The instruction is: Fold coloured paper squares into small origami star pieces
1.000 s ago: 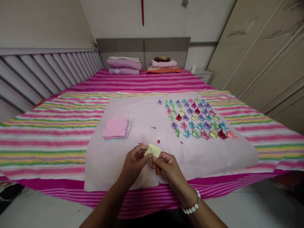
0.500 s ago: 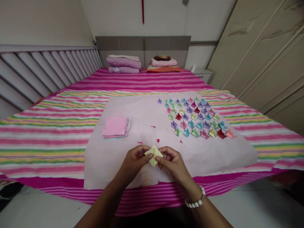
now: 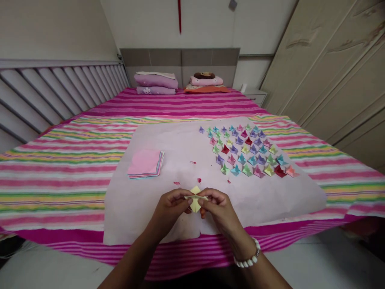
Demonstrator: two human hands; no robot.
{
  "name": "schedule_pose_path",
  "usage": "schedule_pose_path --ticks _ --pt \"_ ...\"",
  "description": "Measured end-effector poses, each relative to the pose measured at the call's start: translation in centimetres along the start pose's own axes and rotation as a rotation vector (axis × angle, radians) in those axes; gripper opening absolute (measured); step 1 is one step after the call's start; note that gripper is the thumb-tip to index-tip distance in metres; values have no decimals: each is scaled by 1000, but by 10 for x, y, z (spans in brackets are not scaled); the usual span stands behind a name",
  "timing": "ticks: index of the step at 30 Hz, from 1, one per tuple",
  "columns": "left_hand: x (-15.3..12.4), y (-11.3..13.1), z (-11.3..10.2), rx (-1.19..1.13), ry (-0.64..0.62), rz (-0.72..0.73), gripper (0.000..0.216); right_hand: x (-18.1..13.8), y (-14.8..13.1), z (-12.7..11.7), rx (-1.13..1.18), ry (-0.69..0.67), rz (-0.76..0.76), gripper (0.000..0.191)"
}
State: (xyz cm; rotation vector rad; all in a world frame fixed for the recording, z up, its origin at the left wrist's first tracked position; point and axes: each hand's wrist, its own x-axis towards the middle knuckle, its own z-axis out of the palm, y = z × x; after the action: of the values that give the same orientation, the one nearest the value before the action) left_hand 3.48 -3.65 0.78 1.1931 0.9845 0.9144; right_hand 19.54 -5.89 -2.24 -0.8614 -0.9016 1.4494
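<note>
Between my two hands is a small folded piece of yellow origami paper (image 3: 195, 205), held above the near part of a large pale sheet (image 3: 144, 212). My left hand (image 3: 174, 202) pinches its left corner with thumb and fingers. On the other side my right hand (image 3: 215, 204) pinches the right corner; a white bead bracelet (image 3: 248, 263) circles that wrist. The paper's middle is bent into a ridge across its width, with one point up and one down. Just beyond my fingers lie small red paper scraps (image 3: 199, 180).
A stack of coloured paper squares (image 3: 146, 162), pink on top, lies on the sheet's left. Several rows of small folded paper pieces (image 3: 246, 170) cover its right. Underneath is a striped bed cover (image 3: 60, 180). Folded bedding (image 3: 156, 82) sits by the headboard (image 3: 150, 58).
The yellow paper was a flat diamond with a centre crease; now its side corners are pinched up into a crosswise ridge. My fingers have closed in along it. The view has tilted slightly.
</note>
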Motion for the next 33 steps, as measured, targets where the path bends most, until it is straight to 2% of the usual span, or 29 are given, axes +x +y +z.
schedule_pose_path --ticks 3,9,14,18,23,28,33 --pt "0 2 1 3 24 -2 11 0 -1 1 2 11 -32 5" --pt "-4 5 0 -1 -19 -18 19 0 -4 0 -49 -15 -92 6" --pt "-3 0 2 -8 92 0 16 -3 -5 1 -98 -65 -115 11" --pt "-4 -3 3 2 119 40 15 -3 -7 3 -148 1 -67 20" --pt "-5 0 2 154 95 115 17 -2 -8 6 -191 96 -60 24" --pt "-4 1 -2 321 119 201 23 0 -6 5 -165 84 -38 29" --pt "-3 1 -1 384 138 215 27 0 -9 5 -218 57 -83 21"
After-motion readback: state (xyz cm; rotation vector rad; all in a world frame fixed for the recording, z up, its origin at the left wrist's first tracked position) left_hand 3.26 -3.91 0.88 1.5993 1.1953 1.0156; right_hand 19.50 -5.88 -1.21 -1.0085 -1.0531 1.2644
